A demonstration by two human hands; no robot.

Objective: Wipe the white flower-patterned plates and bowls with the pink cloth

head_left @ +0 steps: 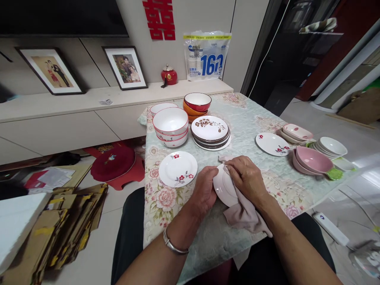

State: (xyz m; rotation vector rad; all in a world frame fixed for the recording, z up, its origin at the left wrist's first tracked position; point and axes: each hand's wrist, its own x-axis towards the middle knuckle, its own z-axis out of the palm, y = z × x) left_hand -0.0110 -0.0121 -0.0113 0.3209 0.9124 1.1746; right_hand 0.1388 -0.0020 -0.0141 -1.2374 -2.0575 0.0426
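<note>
A white plate (pixel 222 189) is tilted above the near part of the table, its left edge gripped by my left hand (pixel 205 188). My right hand (pixel 247 178) is closed on a pale pink cloth (pixel 247 215), pressing it against the plate's upper right; the cloth hangs down over the plate's right side. Left of my hands lies a white plate with red flowers (pixel 178 169). Beyond them, a stack of brown-flowered plates (pixel 210 128) stands beside stacked white bowls with red rims (pixel 170 122).
Red and orange bowls (pixel 197 103) stand at the back of the table. On the right are another flowered plate (pixel 272 144), pink bowls (pixel 314 159) and small white bowls (pixel 332 146). A red stool (pixel 113 163) and flattened cardboard (pixel 44 233) are on the floor at left.
</note>
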